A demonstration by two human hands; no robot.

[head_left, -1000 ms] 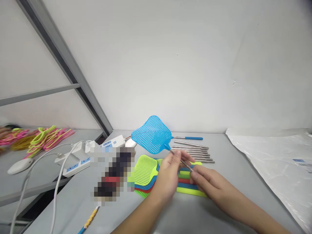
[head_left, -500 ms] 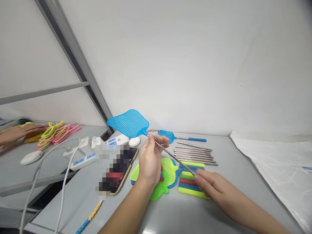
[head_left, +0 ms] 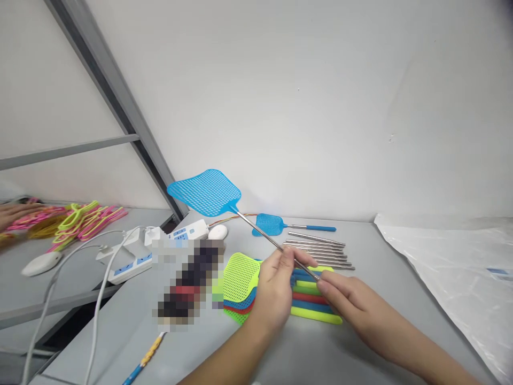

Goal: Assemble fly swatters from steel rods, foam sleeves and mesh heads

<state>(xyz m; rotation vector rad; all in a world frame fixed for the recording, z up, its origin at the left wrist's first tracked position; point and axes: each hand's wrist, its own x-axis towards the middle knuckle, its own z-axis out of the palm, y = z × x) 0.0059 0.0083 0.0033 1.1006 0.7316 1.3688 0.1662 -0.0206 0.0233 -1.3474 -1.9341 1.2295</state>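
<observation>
A blue fly swatter slants across the middle, its mesh head up at the left and its metal rod running down to the right. My left hand is closed around the rod partway along. Near the rod's lower end, the fingers of my right hand pinch it. Beneath my hands lie a row of coloured handle sleeves, partly covered, and a stack of mesh swatter heads in yellow, blue, red and green. Bare metal rods lie behind them, with a blue swatter with a handle farther back.
A phone, largely blurred out, lies left of the swatter heads. Power strips with white cables stand beyond it. Clear plastic sheeting covers the right side. At far left, another person's hand touches pink and yellow cords.
My left hand has slid down the rod toward my right hand, baring more rod below the mesh head. The other person's hand has shifted left.
</observation>
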